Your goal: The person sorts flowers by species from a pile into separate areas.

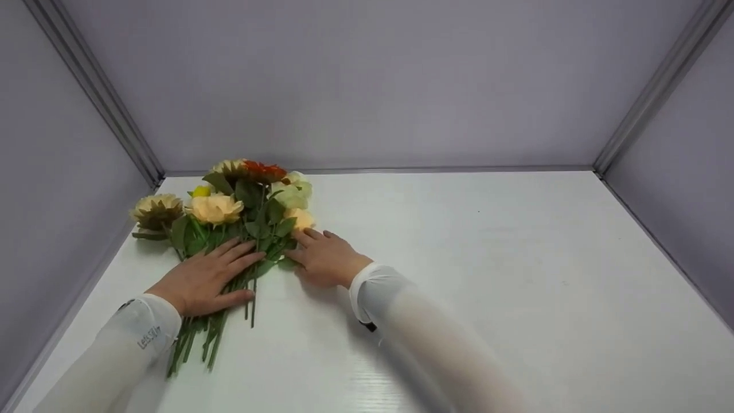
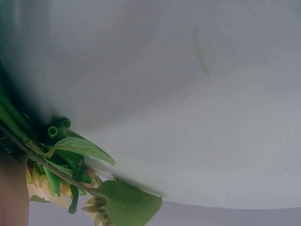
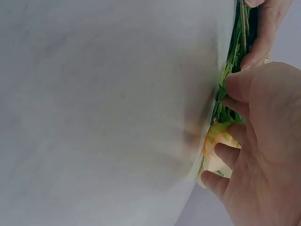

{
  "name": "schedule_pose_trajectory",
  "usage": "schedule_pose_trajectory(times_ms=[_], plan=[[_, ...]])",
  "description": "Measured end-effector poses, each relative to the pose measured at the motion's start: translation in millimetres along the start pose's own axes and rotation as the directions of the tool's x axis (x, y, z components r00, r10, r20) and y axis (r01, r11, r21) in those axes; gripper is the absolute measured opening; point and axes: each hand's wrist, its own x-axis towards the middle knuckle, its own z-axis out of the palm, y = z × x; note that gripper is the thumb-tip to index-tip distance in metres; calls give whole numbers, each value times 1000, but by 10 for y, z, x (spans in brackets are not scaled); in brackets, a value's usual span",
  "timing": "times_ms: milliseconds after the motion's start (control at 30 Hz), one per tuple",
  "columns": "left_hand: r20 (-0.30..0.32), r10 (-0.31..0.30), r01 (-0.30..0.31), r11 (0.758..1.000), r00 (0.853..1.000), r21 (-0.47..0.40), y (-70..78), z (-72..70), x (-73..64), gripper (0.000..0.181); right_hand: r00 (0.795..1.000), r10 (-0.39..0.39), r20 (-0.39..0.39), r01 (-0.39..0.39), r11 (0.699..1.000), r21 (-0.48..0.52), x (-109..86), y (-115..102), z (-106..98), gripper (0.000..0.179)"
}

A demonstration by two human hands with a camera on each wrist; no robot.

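Note:
A bunch of flowers lies on the white table, blooms toward the back wall and green stems point(image 1: 215, 335) toward the front. Its blooms include a peach flower point(image 1: 216, 209), a red flower point(image 1: 265, 171), a pale green flower point(image 1: 291, 195) and a cream flower point(image 1: 157, 211) out to the left. My left hand point(image 1: 206, 278) rests flat across the stems with its fingers extended. At the bunch's right edge, my right hand point(image 1: 327, 261) touches the leaves and a small peach bloom point(image 1: 300, 218) with loosely bent fingers. The right wrist view shows this hand point(image 3: 268, 136) beside the bunch.
The white table point(image 1: 487, 275) stretches right of the bunch. A grey back wall point(image 1: 373, 86) and side walls enclose it, with metal corner posts point(image 1: 659, 80). The bunch lies close to the left wall point(image 1: 51, 201).

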Motion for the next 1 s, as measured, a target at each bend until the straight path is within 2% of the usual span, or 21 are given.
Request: schedule_pose_trajectory(times_ms=[233, 333, 467, 567, 667, 733, 800, 833, 933, 1000], plan=[[7, -18, 17, 999, 1000, 36, -78, -18, 37, 84, 1000, 6, -15, -5, 999, 32, -2, 5, -35, 51], [4, -30, 30, 999, 1000, 11, -26, -16, 89, 79, 999, -22, -31, 23, 999, 46, -135, 87, -51, 53], [-63, -77, 74, 996, 995, -39, 118, -72, 184, 68, 995, -63, -82, 71, 993, 93, -463, 301, -117, 54], [-137, -142, 133, 988, 980, -75, 262, -170, 262, 60, 987, -71, -147, 93, 984, 151, -805, 521, -162, 54], [-209, -228, 212, 973, 951, -95, 394, -311, 322, 52, 973, -46, -228, 93, 975, 201, -1167, 762, -182, 53], [-223, -292, 274, 955, 930, -111, 465, -427, 358, 47, 962, -9, -275, 74, 971, 229, -1396, 927, -185, 52], [-192, -350, 330, 935, 917, -130, 516, -544, 405, 42, 951, 45, -307, 35, 968, 250, -1617, 1088, -184, 52], [-154, -377, 357, 923, 913, -144, 531, -598, 435, 42, 946, 76, -315, 9, 966, 259, -1726, 1167, -180, 51], [7, -449, 442, 876, 894, -192, 542, -715, 534, 46, 930, 173, -324, -78, 955, 287, -2037, 1395, -141, 49], [108, -487, 498, 838, 867, -221, 520, -738, 594, 47, 918, 239, -316, -140, 942, 306, -2224, 1535, -93, 47]])
